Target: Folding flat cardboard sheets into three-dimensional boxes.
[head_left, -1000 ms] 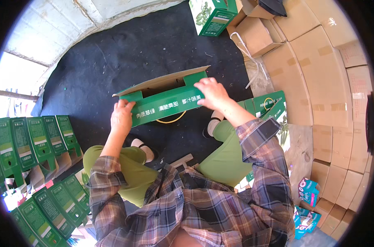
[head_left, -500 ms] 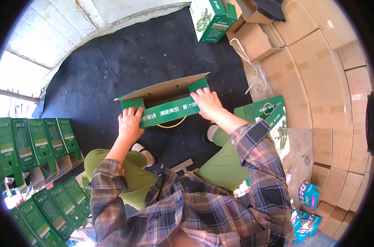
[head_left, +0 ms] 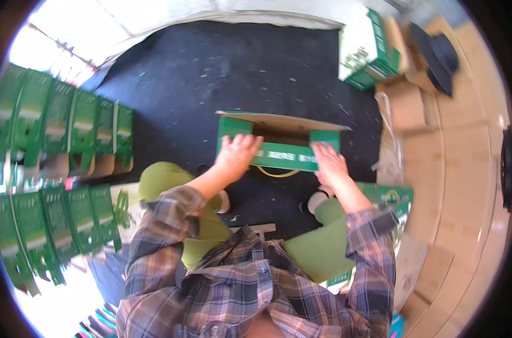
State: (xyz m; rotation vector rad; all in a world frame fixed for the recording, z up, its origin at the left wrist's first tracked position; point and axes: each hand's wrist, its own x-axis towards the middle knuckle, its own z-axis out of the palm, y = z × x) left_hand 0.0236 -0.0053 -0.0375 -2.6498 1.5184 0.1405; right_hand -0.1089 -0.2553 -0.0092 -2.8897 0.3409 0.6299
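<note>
A green carton (head_left: 284, 156) with white print stands in front of me with its top open. Its brown-lined far flap (head_left: 284, 120) is raised, and green side flaps (head_left: 324, 137) fold in at both ends. My left hand (head_left: 237, 156) grips the near left corner, fingers over the top edge. At the near right corner, my right hand (head_left: 330, 165) holds the same edge, its fingers reaching onto the side flap. Both hands are slightly blurred. Below the near edge hangs a yellow handle (head_left: 277, 173). The carton's lower part is hidden.
Rows of green cartons (head_left: 56, 121) stand on the left. A white-and-green carton (head_left: 368, 50) and a dark hat (head_left: 436, 56) sit on brown boxes at the far right. Stacked brown boxes (head_left: 464, 180) line the right side. Another green carton (head_left: 388, 195) stands by my right knee.
The view has turned, so the surroundings have shifted and the carton appears further right. My left hand has moved inward along the near edge; both hands remain at the carton.
</note>
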